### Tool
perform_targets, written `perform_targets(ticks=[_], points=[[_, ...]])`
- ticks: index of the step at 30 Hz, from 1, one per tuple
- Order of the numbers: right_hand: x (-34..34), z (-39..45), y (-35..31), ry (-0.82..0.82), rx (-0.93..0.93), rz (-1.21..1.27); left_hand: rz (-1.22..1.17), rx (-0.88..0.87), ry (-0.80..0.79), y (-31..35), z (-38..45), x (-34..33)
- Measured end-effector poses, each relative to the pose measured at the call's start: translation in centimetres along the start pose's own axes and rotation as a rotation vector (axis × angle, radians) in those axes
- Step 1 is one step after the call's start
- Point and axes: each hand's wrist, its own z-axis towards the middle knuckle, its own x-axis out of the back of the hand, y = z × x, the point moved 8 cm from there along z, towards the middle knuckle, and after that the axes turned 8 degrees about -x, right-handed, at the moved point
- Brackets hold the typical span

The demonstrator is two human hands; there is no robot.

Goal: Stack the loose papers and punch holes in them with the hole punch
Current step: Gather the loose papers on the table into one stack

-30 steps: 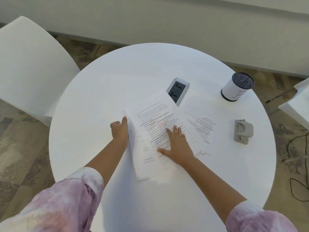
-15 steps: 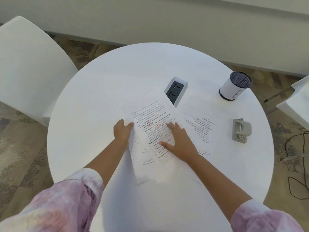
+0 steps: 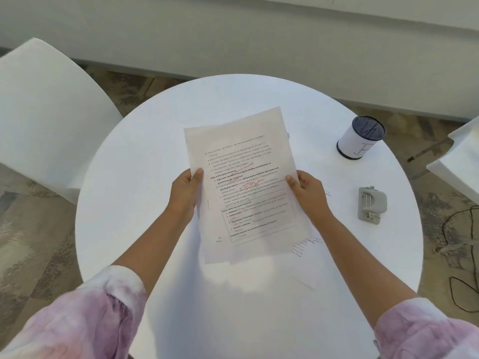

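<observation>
Held up at the centre of the frame, above the round white tabletop: a stack of printed papers, top sheet facing the camera, tilted slightly clockwise, edges of the sheets not quite flush at top and bottom; gripped on its left edge by the left hand, thumb pressed on the front face, the other fingers hidden behind the sheets; gripped on its right edge by the right hand, thumb likewise on the front, remaining fingers curled round the back; both hands pinching the stack between thumb and fingers. Lying flat on the tabletop just right of and below the stack, partly hidden by it and by the right forearm: another sheet with red handwriting. At the right of the frame, resting on the tabletop well apart from the papers: a grey hole punch; above it, upper right: a white cylindrical cup with dark mesh top. At the left edge: a white chair; bottom corners: pink tie-dye sleeves.
</observation>
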Motion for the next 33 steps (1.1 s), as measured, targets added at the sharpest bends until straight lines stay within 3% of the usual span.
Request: perform_targets(ticks=[7, 18, 25, 33], points=[[-0.6, -0.6, 0.1, -0.005, -0.066, 0.198, -0.125, 0.027, 0.13, 0.9, -0.2, -0.7], [-0.3, -1.8, -1.2, 0.014, -0.062, 0.374, 0.026, -0.094, 0.184, 2.7, 0.1, -0.2], [0.6, -2.2, -4.1, 0.097, 0.024, 0.484, 0.027, -0.156, -0.045, 4.7, -0.7, -2.5], [-0.1, -3.4, -6.3, -0.043, 0.13, 0.437, 0.143, -0.282, -0.107, 6.1, -1.3, -2.8]])
